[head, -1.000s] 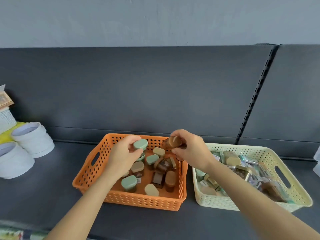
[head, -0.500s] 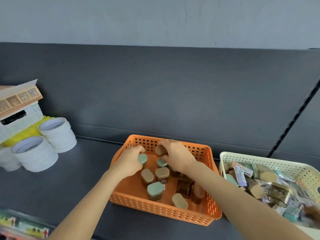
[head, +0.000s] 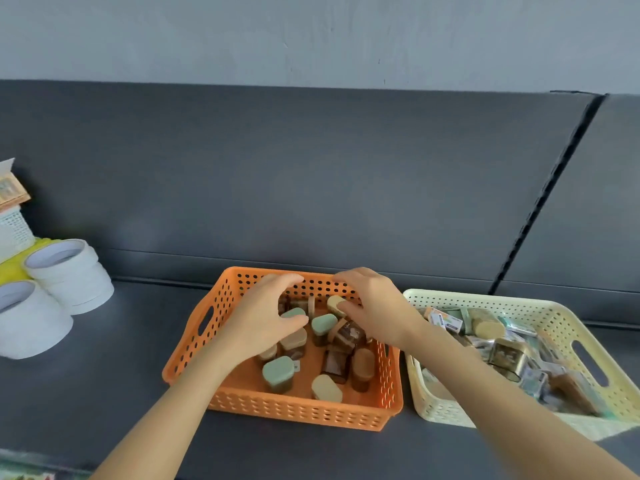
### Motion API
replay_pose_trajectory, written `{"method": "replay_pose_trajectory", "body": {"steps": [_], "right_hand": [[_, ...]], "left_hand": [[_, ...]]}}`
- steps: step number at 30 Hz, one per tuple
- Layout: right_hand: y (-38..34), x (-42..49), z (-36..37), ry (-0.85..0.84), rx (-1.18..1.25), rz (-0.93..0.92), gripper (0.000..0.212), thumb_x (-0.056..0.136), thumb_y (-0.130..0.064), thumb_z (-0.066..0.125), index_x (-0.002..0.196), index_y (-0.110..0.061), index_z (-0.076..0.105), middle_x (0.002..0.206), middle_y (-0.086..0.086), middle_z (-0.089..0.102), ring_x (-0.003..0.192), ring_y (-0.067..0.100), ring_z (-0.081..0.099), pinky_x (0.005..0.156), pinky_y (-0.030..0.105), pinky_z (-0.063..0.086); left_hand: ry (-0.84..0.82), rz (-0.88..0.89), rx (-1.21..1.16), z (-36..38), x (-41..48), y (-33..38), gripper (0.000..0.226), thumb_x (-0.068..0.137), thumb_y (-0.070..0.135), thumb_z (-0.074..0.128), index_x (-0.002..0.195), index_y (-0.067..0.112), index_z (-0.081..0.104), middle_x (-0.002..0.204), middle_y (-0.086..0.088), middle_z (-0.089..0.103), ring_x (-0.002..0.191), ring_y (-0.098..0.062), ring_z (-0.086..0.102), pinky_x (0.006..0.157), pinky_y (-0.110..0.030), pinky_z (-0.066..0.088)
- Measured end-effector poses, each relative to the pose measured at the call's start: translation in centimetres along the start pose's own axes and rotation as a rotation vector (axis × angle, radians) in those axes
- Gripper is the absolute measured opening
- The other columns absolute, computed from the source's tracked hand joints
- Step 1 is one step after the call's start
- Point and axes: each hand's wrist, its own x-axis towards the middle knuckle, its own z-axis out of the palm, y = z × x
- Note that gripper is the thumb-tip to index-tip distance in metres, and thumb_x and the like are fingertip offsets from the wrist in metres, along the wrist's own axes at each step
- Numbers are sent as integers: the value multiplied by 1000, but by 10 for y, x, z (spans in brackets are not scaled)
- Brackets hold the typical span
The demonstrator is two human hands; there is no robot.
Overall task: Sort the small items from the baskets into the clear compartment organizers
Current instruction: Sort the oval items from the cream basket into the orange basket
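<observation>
An orange perforated basket (head: 294, 412) sits in the middle of the dark shelf. It holds several small brown jars with green or beige lids. My left hand (head: 263, 320) hovers low in it, fingers arched, thumb against a green-lidded jar (head: 292, 312). My right hand (head: 375, 306) reaches in from the right with fingers spread, its thumb touching a beige-lidded jar (head: 334, 301). Neither hand has lifted a jar. To the right, a cream basket (head: 446, 408) is full of small packets and tins.
Two stacks of white round rolls (head: 69, 275) lie at the left, in front of a yellow item (head: 12, 270) and a white lattice bin (head: 14, 230). A dark back panel with a slotted upright (head: 540, 206) rises behind the baskets.
Both hands came down from above the orange basket's rim into it. The green-lidded jar and brown jar held a second ago are no longer raised in the hands.
</observation>
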Motion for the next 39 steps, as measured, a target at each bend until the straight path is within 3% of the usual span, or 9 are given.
{"method": "replay_pose_trajectory", "body": {"steps": [7,11,16,19,26,31,35,39], "right_hand": [[43,-65,-39,83,-67,134,43,91,-20,60,133,-19,52,134,-1,53,120,15,50,94,18,35],[71,-100,-54,101,-70,257,41,89,-17,60,129,-20,56,134,-2,54,113,15,55,90,17,39],[101,-135,-74,99,-72,360,39,89,-16,62,128,-17,57,134,-2,53,98,13,59,79,11,38],[116,-154,-83,114,-89,409,39,89,-19,64,127,-18,57,134,-2,53,97,12,57,76,13,36],[146,-180,-103,-57,-96,539,52,86,-28,66,135,-21,49,136,0,46,106,17,53,89,28,47],[155,-181,-110,-156,-62,581,59,81,-19,69,135,-20,47,113,-2,56,77,4,56,65,24,52],[161,-180,-112,-214,-89,593,60,77,-25,71,133,-22,49,115,-1,59,89,14,55,73,29,54],[163,-179,-111,-311,-166,581,44,79,-32,69,117,-13,56,107,3,61,91,20,56,74,32,50]], "left_hand": [[-74,182,73,30,-3,60,60,86,45,63,140,33,39,145,15,36,130,-4,38,105,-25,34],[-143,260,112,55,-2,89,63,86,51,60,142,33,37,146,15,33,132,-4,34,107,-26,34],[-204,354,123,85,2,123,62,88,47,60,143,32,36,146,16,33,133,-2,31,100,-16,26],[-245,383,112,101,7,137,61,88,44,60,143,31,38,145,14,35,134,-4,32,106,-20,28],[-343,401,162,136,25,159,57,89,41,60,140,26,42,141,7,40,130,-10,37,104,-24,31],[-397,455,216,157,37,185,64,85,37,65,142,29,38,143,9,39,132,-13,36,108,-34,34],[-457,524,288,174,46,202,65,84,21,66,143,22,39,142,4,41,134,-15,32,110,-33,32],[-428,581,387,186,50,199,48,82,17,67,128,17,52,132,4,50,131,-17,33,110,-36,32]]}}
